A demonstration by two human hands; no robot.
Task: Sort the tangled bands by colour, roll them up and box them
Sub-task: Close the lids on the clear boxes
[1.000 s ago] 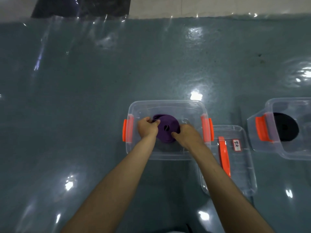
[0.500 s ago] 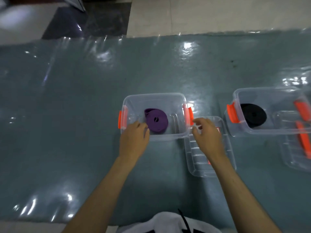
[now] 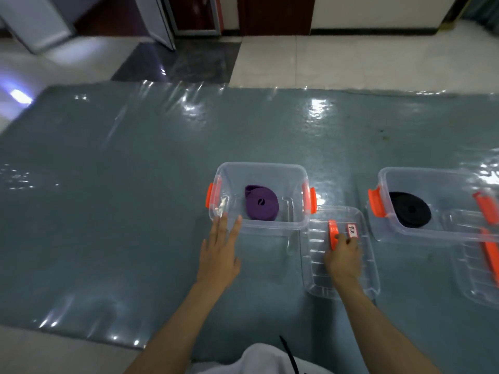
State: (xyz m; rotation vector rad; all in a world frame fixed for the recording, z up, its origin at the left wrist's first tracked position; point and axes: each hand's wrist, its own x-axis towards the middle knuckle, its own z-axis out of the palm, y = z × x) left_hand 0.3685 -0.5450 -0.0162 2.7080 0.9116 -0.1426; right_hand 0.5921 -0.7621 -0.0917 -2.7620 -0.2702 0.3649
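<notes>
Grey-green plastic-covered mat (image 3: pixel 135 184) is lying on the tiled floor, and we are reaching over two clear boxes.

Our left hand (image 3: pixel 220 251), its grip wide with fingers straight, is touching the near box (image 3: pixel 260 168), where the rolled purple band (image 3: pixel 261 203) is lying. Our right hand (image 3: pixel 343 256) is curling its grip round the orange handle (image 3: pixel 332 230) of the lid (image 3: pixel 372 255) beside it. A rolled black band (image 3: pixel 409 213) is sitting in the second box (image 3: pixel 432 175).

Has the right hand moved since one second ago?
Yes. It left the purple band in the box and now grips the lid handle beside it.
</notes>
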